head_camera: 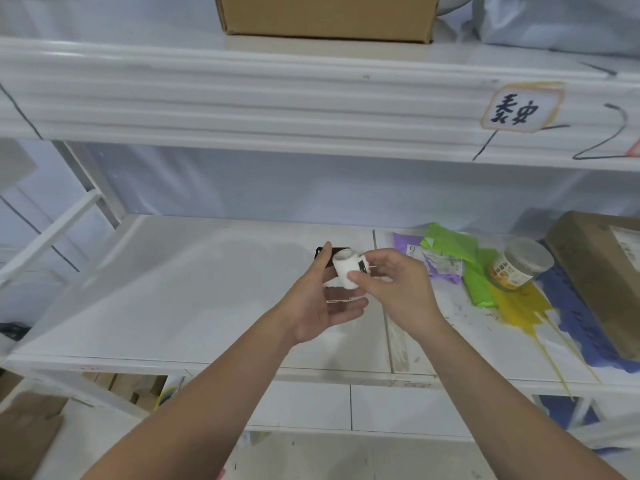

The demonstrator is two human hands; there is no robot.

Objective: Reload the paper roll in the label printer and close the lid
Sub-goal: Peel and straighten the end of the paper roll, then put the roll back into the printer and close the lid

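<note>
Left edge: white shelf frame [83, 209] with a diagonal brace; brown cardboard [27, 434] at bottom left; middle shelf [194, 306] white and bare on its left part; left hand [322, 303] raised over the shelf, palm turned inward, fingers curled, grip closed around the label printer [341, 296], a small white body mostly hidden by the fingers, with a dark part [334, 252] showing behind the thumb, possibly the open lid, too blurred to be sure; paper roll [346, 270] white, short cylinder, hollow core facing up, sitting at the top of the printer between both hands; right hand [391, 285] just beside it, thumb and fingertips pinching the roll's right side, a small black mark [363, 266] visible there; right of the hands on the shelf: purple bag [443, 268], green bag [467, 268] overlapping it, clear jar [519, 265] with an orange label lying tilted on a yellow bag [519, 303], blue bag [575, 313] beyond, brown box [602, 271] at the far right edge; upper shelf: cardboard box [327, 17] centre, handwritten label tag [519, 109] on the front rail at right.
</note>
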